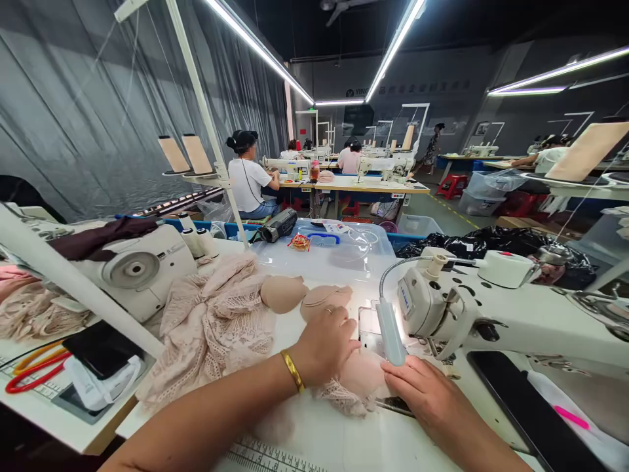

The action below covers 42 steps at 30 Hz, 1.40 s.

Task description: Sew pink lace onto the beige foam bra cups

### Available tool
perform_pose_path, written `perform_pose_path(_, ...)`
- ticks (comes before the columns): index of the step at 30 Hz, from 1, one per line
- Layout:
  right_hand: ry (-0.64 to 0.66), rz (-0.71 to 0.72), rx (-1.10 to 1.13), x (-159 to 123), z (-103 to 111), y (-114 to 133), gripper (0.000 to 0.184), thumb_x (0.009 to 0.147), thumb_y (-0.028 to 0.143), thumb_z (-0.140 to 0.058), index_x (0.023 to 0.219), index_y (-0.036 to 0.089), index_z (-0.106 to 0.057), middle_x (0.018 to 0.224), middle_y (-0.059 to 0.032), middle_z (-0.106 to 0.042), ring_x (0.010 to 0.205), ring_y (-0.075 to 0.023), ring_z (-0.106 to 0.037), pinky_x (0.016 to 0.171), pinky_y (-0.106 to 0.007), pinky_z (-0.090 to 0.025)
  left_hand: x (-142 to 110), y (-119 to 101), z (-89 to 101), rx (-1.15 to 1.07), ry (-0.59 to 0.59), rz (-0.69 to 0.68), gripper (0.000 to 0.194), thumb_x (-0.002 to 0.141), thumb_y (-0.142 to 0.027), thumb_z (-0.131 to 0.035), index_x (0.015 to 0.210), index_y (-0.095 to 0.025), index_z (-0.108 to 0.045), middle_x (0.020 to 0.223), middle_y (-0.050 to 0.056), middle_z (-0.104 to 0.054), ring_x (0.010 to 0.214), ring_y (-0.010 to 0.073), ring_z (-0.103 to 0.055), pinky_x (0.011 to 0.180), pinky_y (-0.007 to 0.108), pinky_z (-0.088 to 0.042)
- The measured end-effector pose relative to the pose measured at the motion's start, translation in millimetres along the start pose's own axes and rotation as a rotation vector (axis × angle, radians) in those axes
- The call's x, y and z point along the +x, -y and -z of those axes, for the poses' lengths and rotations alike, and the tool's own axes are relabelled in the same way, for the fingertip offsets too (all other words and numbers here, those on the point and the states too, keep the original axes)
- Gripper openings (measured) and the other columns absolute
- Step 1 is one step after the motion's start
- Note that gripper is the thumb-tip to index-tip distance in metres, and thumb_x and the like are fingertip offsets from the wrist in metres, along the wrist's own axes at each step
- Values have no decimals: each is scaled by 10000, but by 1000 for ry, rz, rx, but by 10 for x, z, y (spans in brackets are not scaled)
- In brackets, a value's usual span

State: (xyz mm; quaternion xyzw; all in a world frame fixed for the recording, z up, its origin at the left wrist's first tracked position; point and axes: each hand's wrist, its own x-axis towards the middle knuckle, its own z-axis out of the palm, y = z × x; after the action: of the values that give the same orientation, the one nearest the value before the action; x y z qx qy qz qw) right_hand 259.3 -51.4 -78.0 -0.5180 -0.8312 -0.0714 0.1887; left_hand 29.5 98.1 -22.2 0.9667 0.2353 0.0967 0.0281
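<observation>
My left hand (327, 344), with a gold bangle on the wrist and a ring, presses its curled fingers onto a pink padded bra cup with lace trim (356, 380) on the white table. My right hand (425, 393) lies flat on the same piece, fingers stretched toward the needle area of the white sewing machine (491, 308). A small lamp (390, 331) on a flexible neck lights the spot. Two more pink cups (304, 295) lie just beyond my left hand.
A heap of pink lace (211, 328) lies to the left beside another white machine (142, 269). A clear plastic box (334, 252), thread cones (184, 154), black bags (491, 242) and a black phone (101, 347) surround the table. Other people sew at tables behind.
</observation>
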Motion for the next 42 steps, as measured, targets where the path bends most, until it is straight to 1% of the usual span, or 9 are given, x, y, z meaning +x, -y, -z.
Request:
perform_pose_path(4, 19, -26, -64, -27, 25, 53, 323, 1021, 76, -427, 1177, 271, -631, 1108, -51, -724, 964, -197, -667, 693, -266, -509, -10, 61, -13, -44, 3, 56, 181, 1018, -246, -550, 863, -167, -598, 911, 85, -639, 867, 232, -583, 801, 373, -472)
perform_pose_path(7, 20, -100, -76, -32, 41, 103, 335, 999, 39, -390, 1096, 266, -617, 929, -22, -641, 847, -186, -617, 697, -277, -477, -57, 6, 15, -111, -394, -15, 136, 1010, -133, -484, 947, -180, -595, 1041, 81, -654, 965, 211, -566, 900, 364, -458)
perform_pose_path(9, 25, -96, -78, -24, 49, 110, 337, 969, 18, -398, 1066, 262, -610, 867, -9, -593, 788, -176, -578, 650, -265, -441, -86, -53, 20, -132, -605, -183, 157, 973, -78, -496, 1020, -190, -595, 1095, 68, -662, 1016, 200, -561, 964, 364, -441)
perform_pose_path(12, 9, -43, -63, -8, 63, 87, 348, 954, 15, -409, 1082, 260, -620, 831, -6, -581, 742, -169, -542, 602, -254, -407, -109, -135, -57, -41, -444, -482, 122, 963, -101, -527, 1027, -183, -591, 992, 40, -670, 931, 176, -577, 883, 326, -454)
perform_pose_path(14, -8, -18, -29, 1, 90, 78, 362, 975, 35, -402, 1128, 264, -636, 821, -9, -589, 733, -170, -530, 602, -256, -410, -113, -171, -149, 53, -301, -546, 73, 976, -166, -554, 911, -182, -580, 859, 22, -629, 797, 171, -552, 752, 326, -445)
perform_pose_path(17, 8, 11, 37, 6, 166, 93, 356, 1013, 63, -396, 1192, 250, -642, 833, -22, -584, 751, -177, -528, 620, -269, -422, -113, -192, -252, 84, -243, -504, 207, 971, -221, -593, 775, -190, -532, 814, 23, -582, 732, 169, -510, 677, 324, -421)
perform_pose_path(24, 149, 44, 128, -13, 309, 107, 310, 1024, 72, -419, 1163, 239, -640, 861, -33, -553, 769, -182, -504, 621, -281, -397, -126, -187, -225, 24, -164, -484, 223, 1006, -242, -556, 792, -184, -542, 893, 34, -633, 825, 170, -546, 790, 330, -461)
perform_pose_path(34, 207, 0, 183, -59, 310, 92, 299, 1001, 60, -430, 1135, 253, -614, 891, -34, -540, 821, -199, -532, 652, -295, -411, -122, -239, -202, 45, -137, -464, 52, 969, -235, -569, 949, -189, -582, 882, 32, -589, 791, 187, -503, 766, 346, -437)
perform_pose_path(42, 215, -9, 222, -66, 315, 102, 293, 1023, 75, -397, 1156, 252, -589, 884, -31, -545, 814, -200, -542, 655, -307, -436, -106, -222, -271, -3, -182, -493, 82, 975, -251, -555, 978, -183, -601, 890, 31, -601, 813, 192, -506, 779, 351, -416)
